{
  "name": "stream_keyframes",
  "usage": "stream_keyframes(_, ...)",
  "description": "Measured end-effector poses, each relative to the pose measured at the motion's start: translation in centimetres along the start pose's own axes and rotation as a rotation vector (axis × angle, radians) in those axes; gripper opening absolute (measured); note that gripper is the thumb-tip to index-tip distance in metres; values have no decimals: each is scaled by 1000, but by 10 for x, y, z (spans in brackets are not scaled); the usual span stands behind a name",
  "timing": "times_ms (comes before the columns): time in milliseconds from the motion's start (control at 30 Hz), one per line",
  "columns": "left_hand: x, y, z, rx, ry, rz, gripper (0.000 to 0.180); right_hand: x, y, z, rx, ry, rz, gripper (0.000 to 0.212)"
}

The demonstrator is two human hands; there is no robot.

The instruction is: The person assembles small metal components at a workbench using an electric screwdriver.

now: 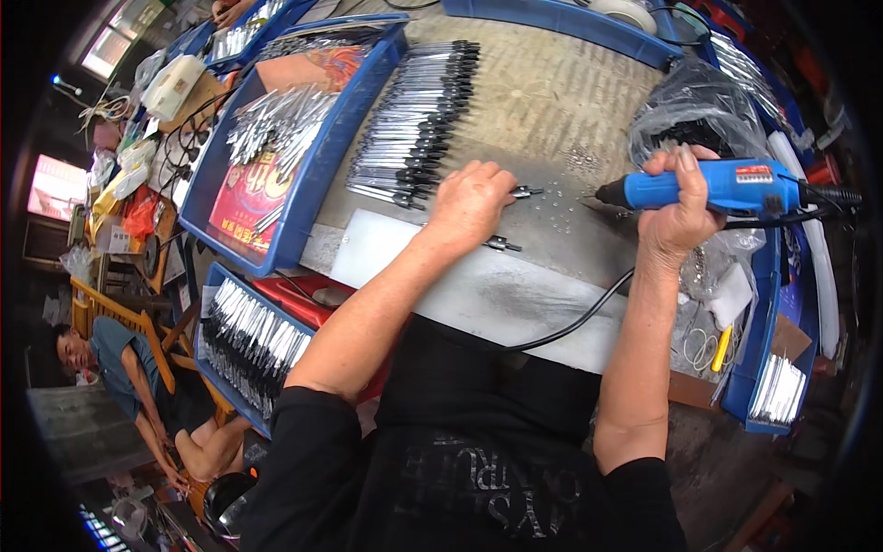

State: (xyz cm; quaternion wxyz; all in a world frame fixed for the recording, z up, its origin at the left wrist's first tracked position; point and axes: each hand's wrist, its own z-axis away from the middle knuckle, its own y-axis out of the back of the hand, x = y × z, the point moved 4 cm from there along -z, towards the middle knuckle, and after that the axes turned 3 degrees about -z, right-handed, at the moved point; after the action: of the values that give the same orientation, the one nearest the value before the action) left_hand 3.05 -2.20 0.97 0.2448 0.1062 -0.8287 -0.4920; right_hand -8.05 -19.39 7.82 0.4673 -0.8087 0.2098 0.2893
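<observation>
My right hand [681, 198] is wrapped round a blue electric screwdriver [750, 185], its dark tip pointing left over the bench. My left hand [474, 204] is closed on a slim silver rod with a black end [526, 191]; the end sticks out past the fingers, and most of the rod is hidden. Just below that hand, a second black-ended rod [501, 244] lies on the bench, partly covered by my forearm. Tiny shiny screws or bits [584, 161] are scattered between the two hands. Left of my left hand lies a long row of similar silver rods [414, 120].
A blue tray [308, 179] with loose silver strips stands at the left, another blue tray [207, 340] below it. A clear plastic bag [685, 106] of black parts sits at the back right. A black cable [589, 317] crosses the bench's front. A person [138, 368] sits at far left.
</observation>
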Motion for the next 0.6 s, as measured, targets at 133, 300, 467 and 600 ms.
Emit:
stream_keyframes(133, 1, 2, 0, -14, 3, 0, 12, 0, -1, 0, -48, -10, 30, 21)
stream_keyframes(300, 1, 1, 1, -21, 6, -8, 14, 0, -2, 1, -20, -15, 52, 20)
stream_keyframes(467, 1, -1, -1, -30, 9, 9, 13, -1, 2, -1, -25, -6, 59, 21)
stream_keyframes(600, -5, 5, 1, 13, 50, 43, 12, 1, 0, 0, -19, -6, 51, 21)
